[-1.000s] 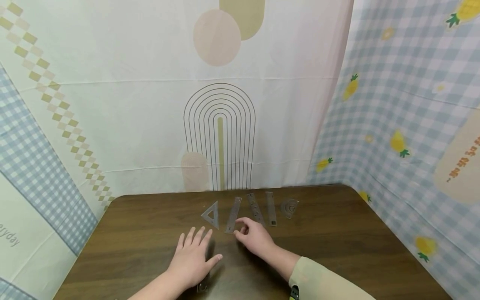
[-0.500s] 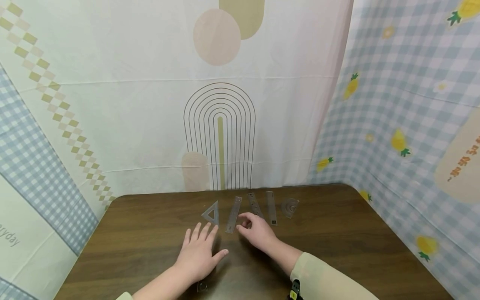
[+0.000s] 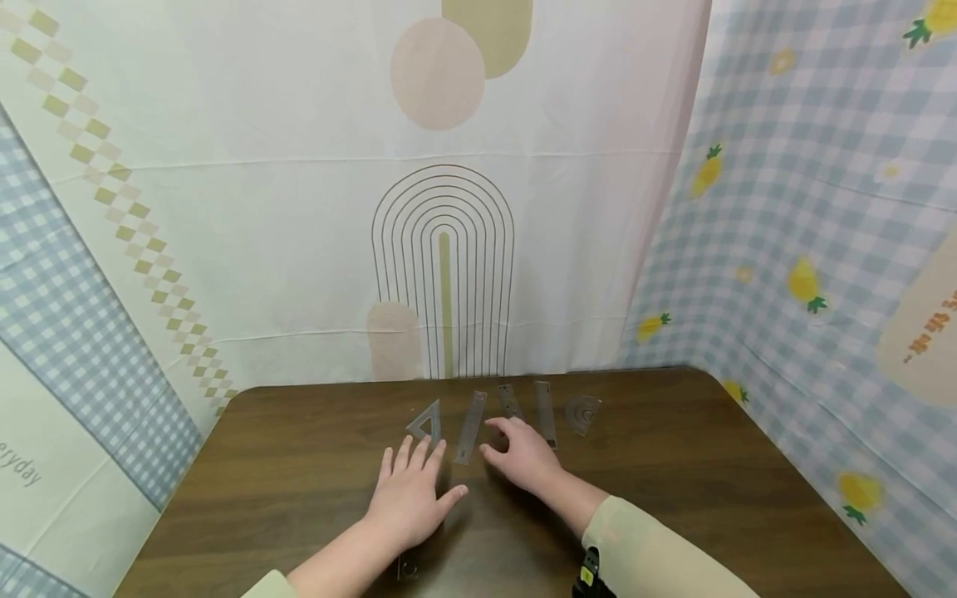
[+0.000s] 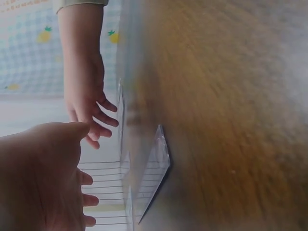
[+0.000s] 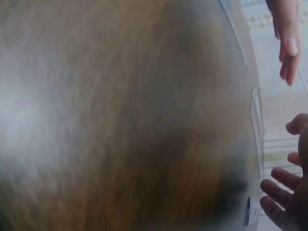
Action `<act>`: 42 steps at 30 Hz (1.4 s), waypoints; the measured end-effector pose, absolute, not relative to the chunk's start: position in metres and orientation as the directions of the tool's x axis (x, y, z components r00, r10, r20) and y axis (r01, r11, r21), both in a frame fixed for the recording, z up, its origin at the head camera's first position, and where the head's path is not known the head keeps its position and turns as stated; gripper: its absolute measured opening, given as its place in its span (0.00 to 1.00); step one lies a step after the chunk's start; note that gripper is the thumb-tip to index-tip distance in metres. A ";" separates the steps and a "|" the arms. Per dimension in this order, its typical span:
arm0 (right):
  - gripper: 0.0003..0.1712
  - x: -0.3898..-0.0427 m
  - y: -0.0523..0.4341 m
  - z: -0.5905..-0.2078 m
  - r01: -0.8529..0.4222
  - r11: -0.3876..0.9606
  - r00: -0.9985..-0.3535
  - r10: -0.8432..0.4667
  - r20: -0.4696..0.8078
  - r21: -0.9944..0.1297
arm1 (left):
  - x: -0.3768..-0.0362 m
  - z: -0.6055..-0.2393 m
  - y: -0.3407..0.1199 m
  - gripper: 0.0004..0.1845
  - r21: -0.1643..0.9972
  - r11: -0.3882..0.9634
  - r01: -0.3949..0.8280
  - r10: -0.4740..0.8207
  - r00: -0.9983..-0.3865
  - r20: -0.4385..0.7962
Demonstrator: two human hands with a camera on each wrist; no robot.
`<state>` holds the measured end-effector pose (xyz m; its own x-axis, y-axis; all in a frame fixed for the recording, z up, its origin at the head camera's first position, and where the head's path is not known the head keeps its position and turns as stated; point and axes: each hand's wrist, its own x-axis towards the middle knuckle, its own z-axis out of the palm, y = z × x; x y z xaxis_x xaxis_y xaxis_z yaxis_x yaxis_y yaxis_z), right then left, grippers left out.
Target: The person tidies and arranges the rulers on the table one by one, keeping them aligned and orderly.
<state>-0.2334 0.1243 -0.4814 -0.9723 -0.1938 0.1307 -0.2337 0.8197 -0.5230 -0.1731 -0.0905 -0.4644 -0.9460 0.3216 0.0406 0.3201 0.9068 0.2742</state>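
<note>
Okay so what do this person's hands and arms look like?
Both the left hand and the right hand are bare, without gloves. The left sleeve and right sleeve are pale green. A black item with a yellow-green patch shows at the right sleeve's edge; I can't tell what it is.

Three rulers; one each: triangle, protractor, obscured piece.

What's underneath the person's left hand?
Below the left hand is a brown wood-grain table, with one end of a clear, flat plastic piece showing. The piece's remainder is covered; fingertips also hide part of a clear plastic triangle.
</note>
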 end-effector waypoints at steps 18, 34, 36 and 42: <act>0.26 -0.260 0.132 -0.484 -0.274 0.867 -0.959 -0.212 0.189 -0.416 | -0.195 -0.474 -0.080 0.44 0.223 0.927 0.302 0.303 -0.953 0.033; 0.25 -0.283 0.136 -0.487 -0.324 0.919 -0.938 -0.282 0.200 -0.225 | -0.211 -0.480 -0.073 0.44 0.165 0.943 0.290 0.292 -0.956 0.014; 0.25 -0.286 0.136 -0.487 -0.328 0.923 -0.936 -0.289 0.201 -0.201 | -0.213 -0.481 -0.072 0.44 0.159 0.944 0.288 0.290 -0.957 0.014; 0.25 -0.293 0.134 -0.487 -0.332 0.932 -0.934 -0.303 0.190 -0.147 | -0.216 -0.482 -0.069 0.43 0.134 0.949 0.285 0.289 -0.957 -0.012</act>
